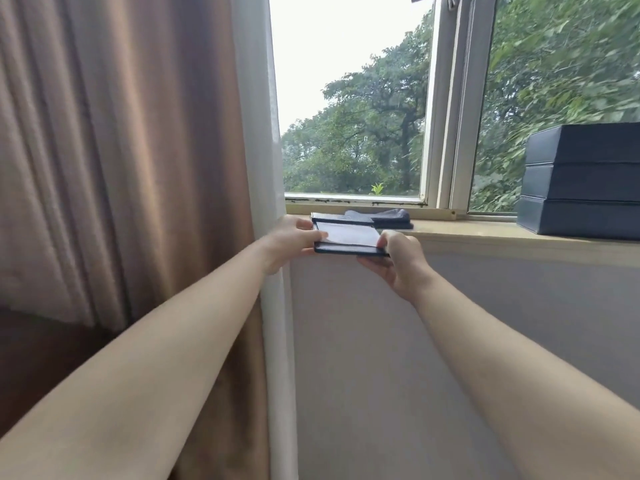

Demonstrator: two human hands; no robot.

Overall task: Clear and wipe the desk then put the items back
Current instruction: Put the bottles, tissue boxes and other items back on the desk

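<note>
Beneath the window (pixel 349 81), the windowsill (pixel 467 233) seemingly served as storage: left hand (pixel 294 239) and right hand (pixel 398 261) gripped the dark notepad (pixel 349 250) by its ends at the sill's left front edge, level, probably so its white sheet (pixel 346 233) would not slide.
</note>
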